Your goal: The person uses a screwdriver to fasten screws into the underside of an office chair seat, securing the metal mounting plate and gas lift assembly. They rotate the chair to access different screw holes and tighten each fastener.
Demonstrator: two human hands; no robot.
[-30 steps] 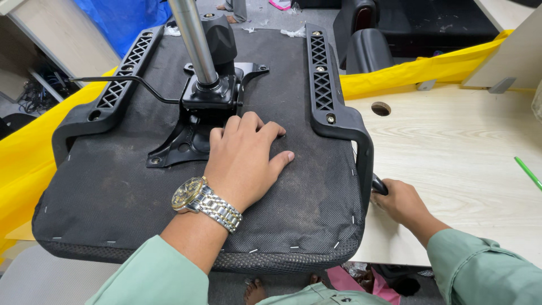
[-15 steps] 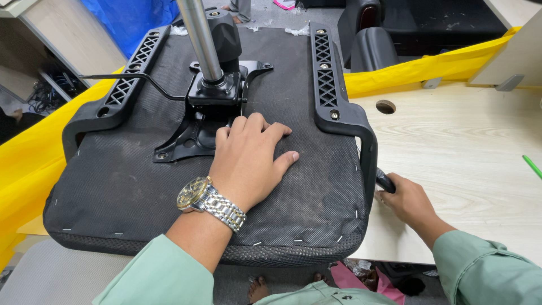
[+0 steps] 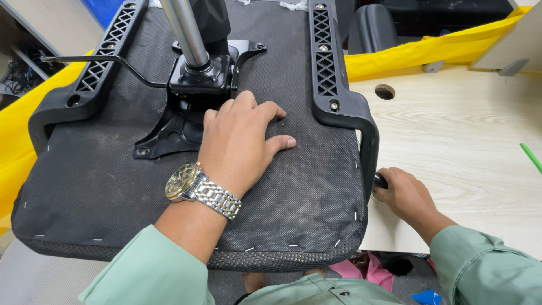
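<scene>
Hidden: dark tool point(image 3: 381, 181) mostly covered by right hand point(image 3: 406, 195), clenched round it beside armrest point(image 3: 344, 107)
Seat point(image 3: 113, 186): upside down on desk point(image 3: 463, 147), left hand point(image 3: 240, 144) flat, released
Around: metal post point(image 3: 183, 31), green stick point(image 3: 530, 157) cut off
</scene>
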